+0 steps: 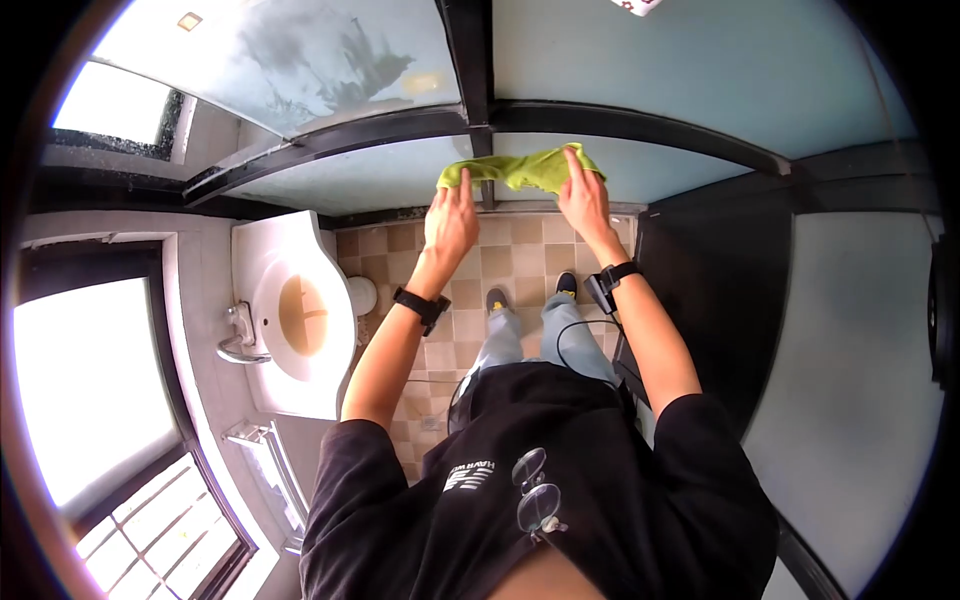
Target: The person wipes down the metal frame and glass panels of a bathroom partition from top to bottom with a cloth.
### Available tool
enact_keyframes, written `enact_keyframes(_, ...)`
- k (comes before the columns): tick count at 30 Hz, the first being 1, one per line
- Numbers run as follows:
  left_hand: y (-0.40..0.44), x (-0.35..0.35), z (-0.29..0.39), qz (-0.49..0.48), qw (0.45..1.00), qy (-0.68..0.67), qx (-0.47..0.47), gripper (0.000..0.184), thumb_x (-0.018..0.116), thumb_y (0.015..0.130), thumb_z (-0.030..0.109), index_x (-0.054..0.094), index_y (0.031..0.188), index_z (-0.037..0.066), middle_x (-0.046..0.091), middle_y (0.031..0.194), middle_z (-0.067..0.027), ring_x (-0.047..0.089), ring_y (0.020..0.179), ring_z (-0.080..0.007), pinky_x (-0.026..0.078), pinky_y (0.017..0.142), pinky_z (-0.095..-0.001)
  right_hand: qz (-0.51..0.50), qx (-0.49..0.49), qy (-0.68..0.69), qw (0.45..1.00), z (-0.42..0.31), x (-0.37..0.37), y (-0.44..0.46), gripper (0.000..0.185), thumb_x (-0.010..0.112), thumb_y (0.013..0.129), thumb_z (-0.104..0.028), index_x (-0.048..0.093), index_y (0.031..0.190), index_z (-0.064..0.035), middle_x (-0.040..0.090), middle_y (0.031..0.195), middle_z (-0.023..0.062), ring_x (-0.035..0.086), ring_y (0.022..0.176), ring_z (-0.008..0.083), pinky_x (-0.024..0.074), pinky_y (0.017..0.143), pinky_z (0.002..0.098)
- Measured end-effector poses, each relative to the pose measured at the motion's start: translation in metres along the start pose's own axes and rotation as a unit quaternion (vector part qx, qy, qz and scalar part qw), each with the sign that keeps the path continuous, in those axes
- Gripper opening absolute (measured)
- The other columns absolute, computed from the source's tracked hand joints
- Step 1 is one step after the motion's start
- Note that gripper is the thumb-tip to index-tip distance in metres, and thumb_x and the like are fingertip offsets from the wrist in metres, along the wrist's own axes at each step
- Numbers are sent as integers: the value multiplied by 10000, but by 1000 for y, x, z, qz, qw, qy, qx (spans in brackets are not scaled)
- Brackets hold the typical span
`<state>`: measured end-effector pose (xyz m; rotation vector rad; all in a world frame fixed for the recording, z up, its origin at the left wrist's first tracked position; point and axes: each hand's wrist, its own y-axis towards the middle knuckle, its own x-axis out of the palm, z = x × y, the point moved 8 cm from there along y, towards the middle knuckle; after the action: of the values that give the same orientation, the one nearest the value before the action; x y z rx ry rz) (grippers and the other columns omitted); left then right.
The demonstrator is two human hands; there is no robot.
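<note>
A yellow-green cloth (pixel 527 171) stretches between my two hands, in front of the dark frame of a frosted glass partition. My left hand (pixel 452 222) grips its left end, with a finger pointing up along the fabric. At the other end my right hand (pixel 586 203) holds the cloth, its index finger extended over it. The middle of the cloth sags a little. Whether it touches the dark crossbar (pixel 560 116) behind it, I cannot tell. A wet smear marks the upper left glass pane (pixel 330 65).
To the left are a white washbasin (pixel 335 345) with brownish water and a metal faucet (pixel 240 345), beside a bright window (pixel 85 390). A dark door panel (pixel 715 300) stands at the right. Under my feet is a checkered tile floor (pixel 510 260); a cable hangs near my right arm.
</note>
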<state>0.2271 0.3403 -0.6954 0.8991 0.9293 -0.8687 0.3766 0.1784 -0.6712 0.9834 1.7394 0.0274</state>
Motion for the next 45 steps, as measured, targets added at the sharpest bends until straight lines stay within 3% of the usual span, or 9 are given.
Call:
enact_keyframes(7, -4, -6, -69, 37, 998, -52, -21, 138, 544, 850, 34, 477, 970, 31, 612, 920, -193, 638, 841, -359, 534, 683, -449, -13, 23, -120, 992, 18, 16, -23, 498, 624, 796, -15, 536, 1286, -8, 623, 1102, 205, 612, 973, 376, 502, 850, 458)
enact_keyframes(13, -7, 8, -74, -56, 994, -43, -81, 187, 521, 893, 72, 421, 1043, 22, 613, 654, -246, 641, 610, -420, 505, 522, -513, -11, 110, -115, 987, 29, 21, -33, 283, 659, 845, -111, 640, 1116, -32, 667, 944, 168, 641, 853, 341, 519, 744, 425)
enact_keyframes(17, -6, 9, -86, -7, 994, -75, -84, 218, 500, 888, 49, 408, 1084, 17, 592, 600, -258, 621, 577, -456, 499, 496, -522, 5, 157, -66, 985, 43, 20, -31, 217, 654, 865, -124, 670, 1073, -65, 682, 874, 170, 661, 797, 345, 532, 704, 414)
enact_keyframes(24, 11, -35, -82, 92, 965, -232, -83, 233, 523, 905, 11, 418, 1108, -33, 638, 853, -275, 648, 762, -444, 531, 655, -456, 140, 11, 13, 990, -18, -15, 13, 370, 645, 869, -71, 582, 1231, -34, 648, 1080, 211, 641, 968, 391, 527, 825, 433)
enact_keyframes(26, 22, -64, -63, 219, 957, -186, 30, 342, 584, 883, 15, 442, 1187, -53, 619, 980, -296, 623, 853, -454, 519, 749, -460, 160, -52, -24, 986, -44, -17, 31, 479, 660, 856, -63, 510, 1307, -6, 598, 1183, 221, 604, 1041, 408, 509, 875, 441)
enact_keyframes(31, 78, -56, -47, 112, 982, -98, 114, 604, 598, 873, 121, 385, 1424, -7, 612, 1121, -218, 550, 1105, -374, 390, 1045, -452, 61, -43, -65, 995, -56, 24, 75, 567, 699, 830, -153, 488, 1329, 12, 563, 1220, 220, 535, 1123, 401, 463, 947, 445)
enact_keyframes(36, 72, -20, -34, 111, 985, -33, 124, 743, 550, 790, 26, 289, 1483, -22, 577, 1193, -228, 507, 1145, -389, 310, 1100, -500, 72, -35, -94, 992, -70, 58, 59, 530, 644, 812, -106, 514, 1306, 34, 525, 1301, 233, 465, 1232, 435, 279, 1130, 545)
enact_keyframes(38, 76, -16, -23, 104, 987, -81, 97, 800, 538, 738, -5, 249, 1482, -62, 578, 1175, -245, 512, 1124, -391, 301, 1105, -497, 70, -33, -94, 993, -79, 69, 62, 471, 602, 826, -79, 544, 1274, 54, 596, 1100, 278, 501, 1175, 455, 283, 1129, 549)
enact_keyframes(45, 73, -11, -13, 130, 980, -135, 67, 902, 537, 688, -48, 133, 1494, -97, 582, 1079, -284, 493, 1054, -474, 347, 1024, -506, 54, -50, -91, 993, -81, 73, 59, 504, 567, 813, -52, 512, 1296, 81, 601, 1041, 296, 505, 1164, 465, 293, 1129, 540)
